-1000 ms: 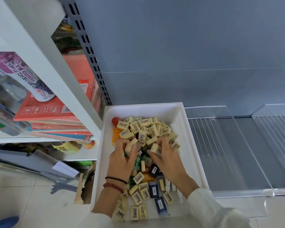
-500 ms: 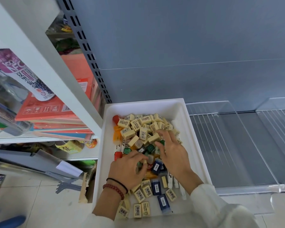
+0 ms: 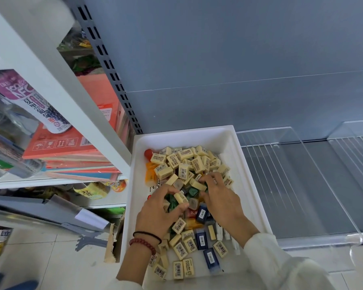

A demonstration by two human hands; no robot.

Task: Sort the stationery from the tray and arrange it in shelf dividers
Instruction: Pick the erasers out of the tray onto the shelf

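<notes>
Left hand (image 3: pixel 157 212) is curling round a cream eraser (image 3: pixel 181 197), pinching it between thumb and fingertips, mid-tray. Right hand (image 3: pixel 221 198), just beside at its 3 o'clock, is bending its fingers (image 3: pixel 215 178) down onto the heap of barcoded erasers (image 3: pixel 183 162); cannot tell whether it is gripping any. Both are working inside the white tray (image 3: pixel 182 131), which is holding the stationery: cream pieces piling toward 12 o'clock, dark blue erasers (image 3: pixel 201 239) lying toward 6, orange items (image 3: pixel 151 177) at 9. Clear shelf dividers (image 3: pixel 281 164) are standing on the grey shelf (image 3: pixel 333 195) at the tray's 3 o'clock. Orange books (image 3: pixel 71 162) are lying stacked at its 9 o'clock.
</notes>
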